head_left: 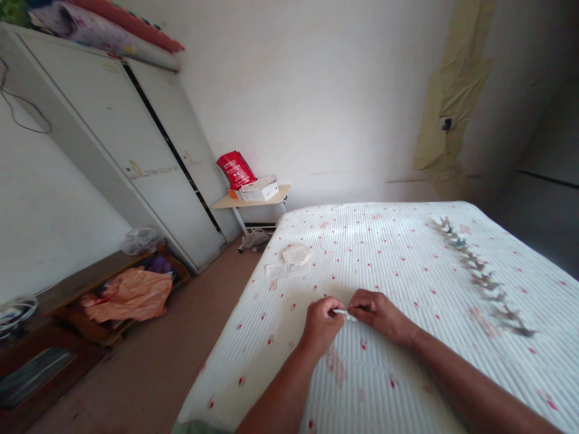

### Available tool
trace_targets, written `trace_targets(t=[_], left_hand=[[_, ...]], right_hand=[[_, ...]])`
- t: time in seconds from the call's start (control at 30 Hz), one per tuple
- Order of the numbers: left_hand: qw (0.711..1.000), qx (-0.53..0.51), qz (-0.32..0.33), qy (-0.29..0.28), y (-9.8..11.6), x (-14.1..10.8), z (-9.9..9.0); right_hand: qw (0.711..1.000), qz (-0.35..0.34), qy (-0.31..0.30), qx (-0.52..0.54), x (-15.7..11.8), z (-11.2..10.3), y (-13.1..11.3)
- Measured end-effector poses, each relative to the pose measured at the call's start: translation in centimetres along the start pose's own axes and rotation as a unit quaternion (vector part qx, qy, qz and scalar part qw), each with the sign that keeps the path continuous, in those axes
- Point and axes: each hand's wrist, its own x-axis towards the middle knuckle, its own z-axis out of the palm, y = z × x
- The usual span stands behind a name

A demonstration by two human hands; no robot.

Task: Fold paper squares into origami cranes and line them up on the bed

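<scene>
Pinching between thumb and fingers, the left hand (322, 318) grips one end of a small, thin, white folded strip (344, 313), which looks like paper; the right hand (374, 308), with its fingers curled, grips the other end, so the strip is between the two hands; whether it touches the surface below, I cannot tell. Under both hands spreads a white, ribbed bed cover (375, 401) with small red marks; ahead of the left hand, and somewhat to its left, lie off-white pieces of printed paper (296, 254), close to one another; to the right of the right hand runs a long slanting row of small, grey-brown, pointed figures (479, 274), too blurred for details. Well beyond the left hand, a small pale-topped table (224, 202) bears a bright red plastic bag (235, 170) and a white box (266, 192).
</scene>
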Motion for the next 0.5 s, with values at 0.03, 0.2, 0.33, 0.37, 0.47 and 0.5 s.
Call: trace_targets(t=[0.03, 0.2, 0.33, 0.37, 0.47, 0.5], left_hand=[[1.000, -0.005, -0.004, -0.007, -0.03, 0.01, -0.02], [0.999, -0.023, -0.019, -0.031, -0.30, 0.06, -0.05], [0.997, -0.043, -0.019, -0.057, -0.33, 0.07, -0.28], [0.997, -0.050, -0.018, -0.060, -0.35, 0.07, -0.34], [0.995, -0.075, -0.028, -0.061, -0.51, 0.10, -0.41], [0.994, -0.084, -0.035, -0.060, -0.58, 0.12, -0.41]], right_hand=[[1.000, 0.000, -0.003, -0.004, 0.00, -0.04, 0.02], [0.999, -0.007, -0.022, -0.034, 0.09, -0.23, -0.31], [0.998, -0.004, -0.038, -0.049, 0.12, -0.42, -0.78], [0.998, -0.007, -0.036, -0.056, 0.11, -0.41, -0.82], [0.995, -0.029, -0.021, -0.090, 0.10, -0.18, -0.69], [0.993, -0.041, -0.014, -0.106, 0.10, -0.05, -0.59]])
